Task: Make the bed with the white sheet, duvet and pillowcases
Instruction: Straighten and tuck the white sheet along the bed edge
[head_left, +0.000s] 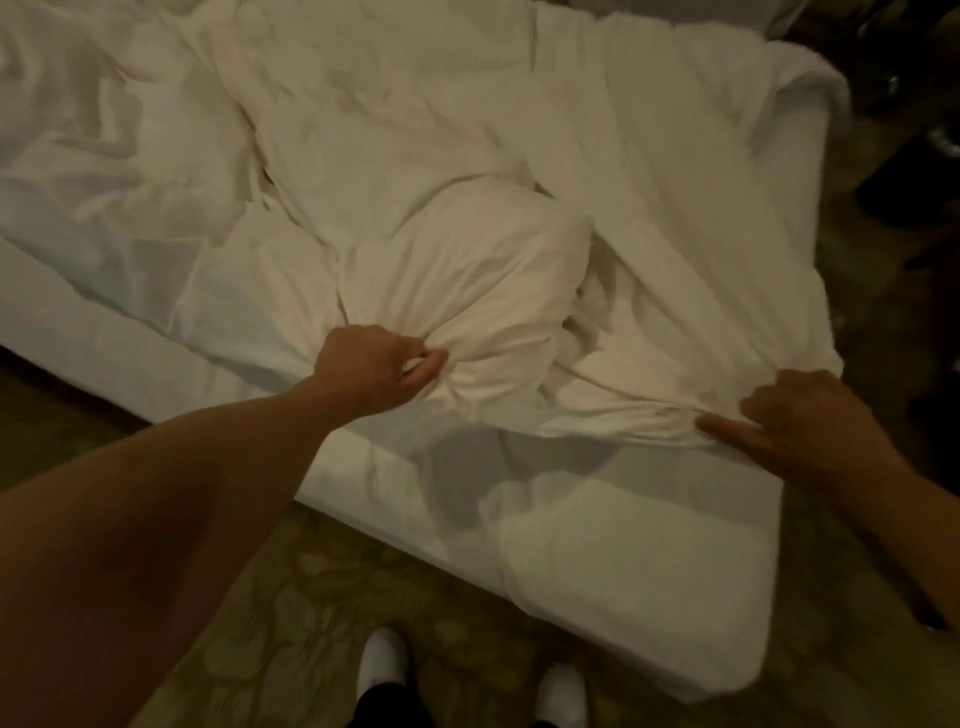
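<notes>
A crumpled white duvet (426, 119) lies heaped over the bed, with a puffy bunched lump (467, 280) near the front corner. My left hand (374, 366) grips a gathered fold at the lump's near end. My right hand (800, 421) pinches a stretched edge of white fabric (639, 415) at the mattress corner, fingers curled round it. The white sheet (93, 171) lies wrinkled across the left of the bed. The mattress (623, 561) shows bare white at its front corner below both hands.
Patterned carpet (291, 613) runs along the bed's near side. My feet in white shoes (382, 670) stand on it just short of the mattress corner. Dark, unclear objects (904, 171) sit on the floor beyond the bed's right edge.
</notes>
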